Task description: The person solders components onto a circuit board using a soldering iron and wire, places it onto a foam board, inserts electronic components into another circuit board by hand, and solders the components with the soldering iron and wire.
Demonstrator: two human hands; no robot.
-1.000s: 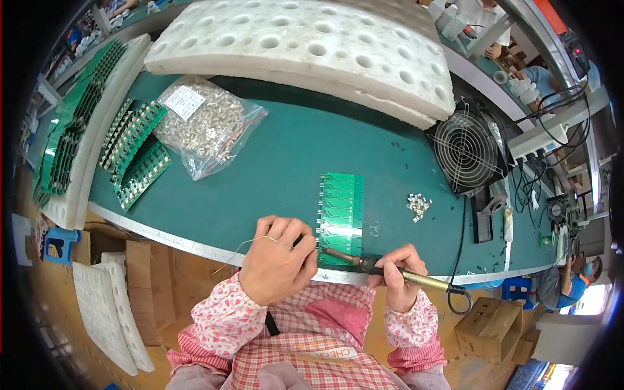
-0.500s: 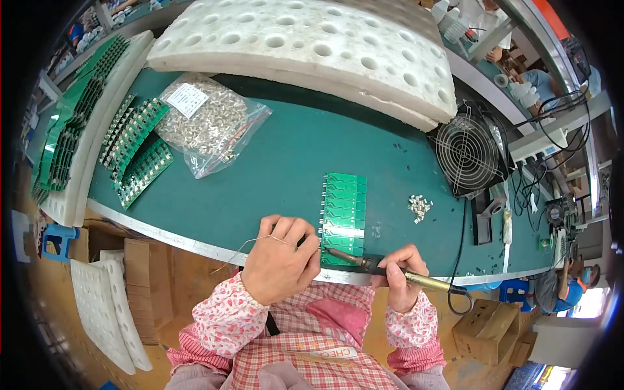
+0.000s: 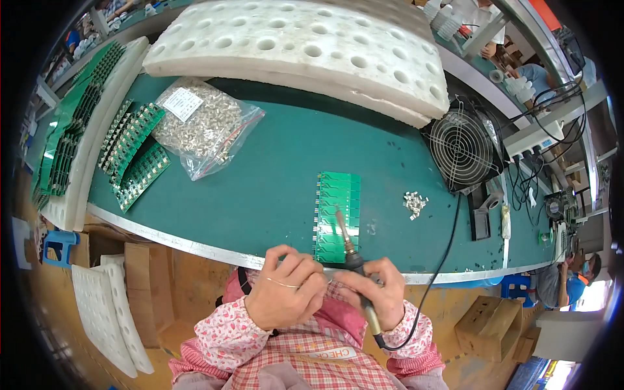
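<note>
My right hand [image 3: 380,292] grips a soldering iron [image 3: 354,261] by its handle, with the metal tip pointing up over a green circuit board panel [image 3: 330,244]. The panel lies flat near the table's front edge, a row of small metal parts along its left side. My left hand [image 3: 286,292] is closed just below the panel's lower left corner, its fingertips curled inward. A thin strand of solder wire [image 3: 283,284] runs across its fingers; the end in the fingertips is hidden. The iron's black cord loops up to the right.
A small pile of metal connectors [image 3: 415,205] lies right of the panel. A bag of connectors [image 3: 208,123] and stacked circuit boards [image 3: 140,175] are at left. White foam slabs [image 3: 292,58] stand at the back, with a fan [image 3: 460,148] at right.
The iron has swung from pointing left at the panel's lower left edge to pointing up over its middle. Both hands have drawn back toward me, off the board.
</note>
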